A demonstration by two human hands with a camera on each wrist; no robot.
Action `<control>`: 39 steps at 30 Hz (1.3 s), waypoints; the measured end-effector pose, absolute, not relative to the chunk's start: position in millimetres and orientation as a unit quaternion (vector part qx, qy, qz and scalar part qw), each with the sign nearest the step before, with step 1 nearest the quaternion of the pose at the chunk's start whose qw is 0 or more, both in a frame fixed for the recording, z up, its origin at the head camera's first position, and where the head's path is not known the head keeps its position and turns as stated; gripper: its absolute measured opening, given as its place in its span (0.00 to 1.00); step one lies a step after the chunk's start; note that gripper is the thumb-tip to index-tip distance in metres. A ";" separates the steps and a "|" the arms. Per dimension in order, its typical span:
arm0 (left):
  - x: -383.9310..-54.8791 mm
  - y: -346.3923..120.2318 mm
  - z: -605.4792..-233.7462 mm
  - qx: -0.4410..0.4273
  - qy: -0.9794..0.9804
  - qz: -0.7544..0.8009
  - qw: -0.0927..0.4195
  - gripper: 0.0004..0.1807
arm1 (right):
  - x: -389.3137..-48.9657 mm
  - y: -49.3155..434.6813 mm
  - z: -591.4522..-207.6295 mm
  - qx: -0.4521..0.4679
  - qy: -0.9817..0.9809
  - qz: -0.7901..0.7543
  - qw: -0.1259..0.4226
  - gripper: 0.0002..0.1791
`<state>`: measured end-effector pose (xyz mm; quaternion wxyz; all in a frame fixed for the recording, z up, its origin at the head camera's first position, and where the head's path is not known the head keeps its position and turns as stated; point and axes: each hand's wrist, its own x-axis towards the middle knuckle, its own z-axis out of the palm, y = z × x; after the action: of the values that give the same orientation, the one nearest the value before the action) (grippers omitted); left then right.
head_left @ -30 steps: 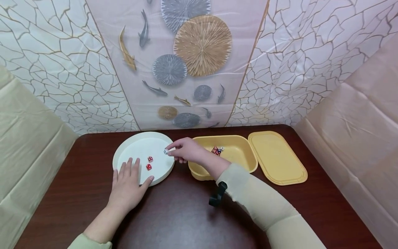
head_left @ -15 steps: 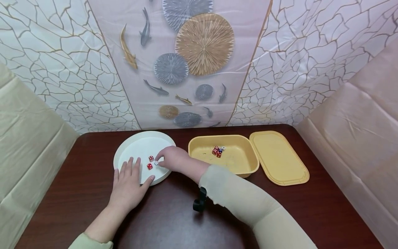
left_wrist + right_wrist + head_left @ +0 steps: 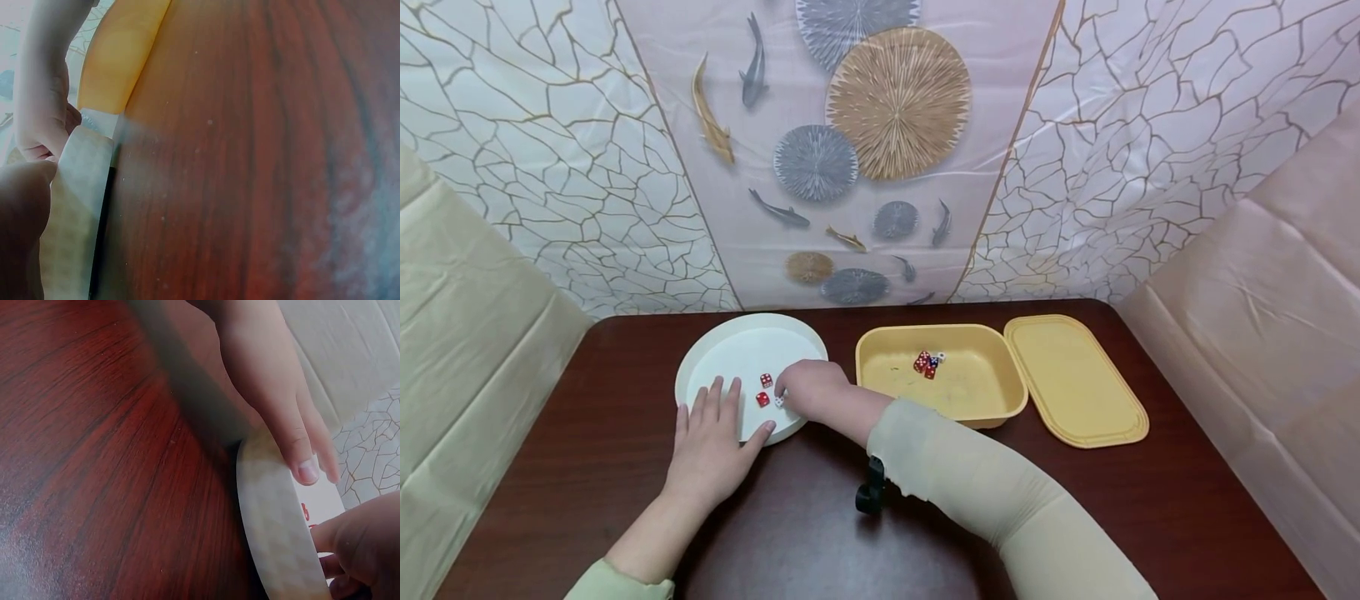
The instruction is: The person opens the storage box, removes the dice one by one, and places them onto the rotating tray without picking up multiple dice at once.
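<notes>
A round white tray [image 3: 715,350] stands on the left of the table, with two red dice [image 3: 766,380] lying in it. My right hand [image 3: 812,387] reaches into the tray, fingers bent down at a white die [image 3: 779,402] beside the red ones. In the right wrist view the curled fingers of the right hand [image 3: 369,544] are inside the rim, the fingertips partly hidden. My left hand [image 3: 711,450] rests on the tray's near left rim, fingers straight and spread; its thumb [image 3: 306,469] lies over the rim in the right wrist view.
Right of the tray sits a yellow plastic container [image 3: 977,387] holding several dice [image 3: 928,364], red, blue and white. Its flat yellow lid [image 3: 1075,379] lies to the right, edge against the container. Patterned cloth [image 3: 895,100] hangs behind the dark wood table [image 3: 805,533].
My right hand has carried the white die from the tray's right rim leftward and down to beside the two red dice. The left hand has stayed in place.
</notes>
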<state>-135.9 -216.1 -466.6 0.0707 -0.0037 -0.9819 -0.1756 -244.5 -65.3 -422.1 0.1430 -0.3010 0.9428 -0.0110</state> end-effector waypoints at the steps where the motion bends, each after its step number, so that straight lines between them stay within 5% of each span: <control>1: -136.3 -215.2 -466.0 -0.005 -0.982 -0.176 0.071 0.48 | -244.4 -64.2 -421.3 -0.303 0.942 -0.009 0.142 0.16; 11: -137.4 -211.1 -464.1 -0.009 -0.983 -0.173 0.066 0.48 | -248.0 -48.0 -410.9 -0.293 0.938 -0.093 0.161 0.13; 20: -136.6 -214.6 -462.9 -0.007 -0.982 -0.177 0.067 0.49 | -255.7 -14.5 -392.4 -0.243 0.886 -0.337 0.208 0.15; 28: -133.9 -213.7 -466.0 -0.009 -0.981 -0.184 0.055 0.51 | -272.2 51.6 -400.1 -0.188 0.837 -0.478 0.189 0.14; 39: -132.4 -211.8 -465.1 -0.007 -0.981 -0.184 0.056 0.50 | -285.8 159.1 -407.3 -0.100 0.867 -0.467 0.140 0.19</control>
<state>-132.4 -211.8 -465.1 0.0559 -0.0069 -0.9814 -0.1837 -285.8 159.1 -407.3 0.1401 -0.0996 0.8673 -0.4672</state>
